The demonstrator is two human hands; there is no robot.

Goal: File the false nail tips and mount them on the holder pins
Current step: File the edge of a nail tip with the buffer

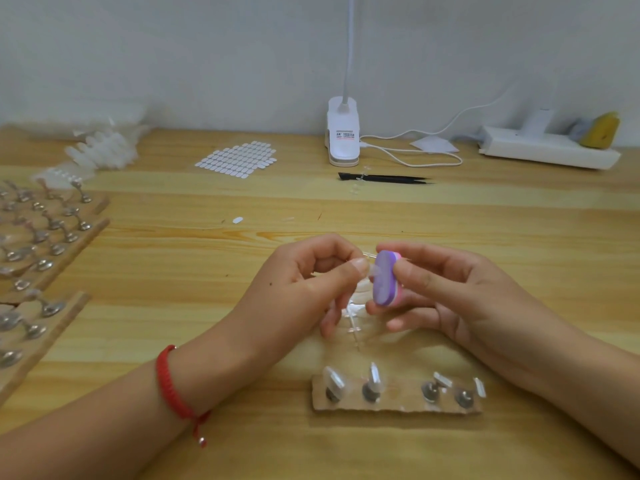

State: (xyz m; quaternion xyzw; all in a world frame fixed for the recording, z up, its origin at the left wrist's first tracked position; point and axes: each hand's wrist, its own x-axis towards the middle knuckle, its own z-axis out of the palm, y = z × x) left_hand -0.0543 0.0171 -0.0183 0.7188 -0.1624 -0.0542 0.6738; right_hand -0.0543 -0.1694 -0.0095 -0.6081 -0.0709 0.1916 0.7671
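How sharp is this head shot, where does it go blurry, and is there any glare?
Head view: the middle is fairly sharp, the file in the right hand reads well; the clear nail tip in the left hand is faint against skin; the holder boards at the left edge are blurred; light is soft and even, shadows weak, no strong glare.

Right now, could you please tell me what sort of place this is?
Probably a small nail-craft workbench: cardboard strips of holder pins carrying nail tips, a sheet of adhesive tabs, and a clip-on lamp.
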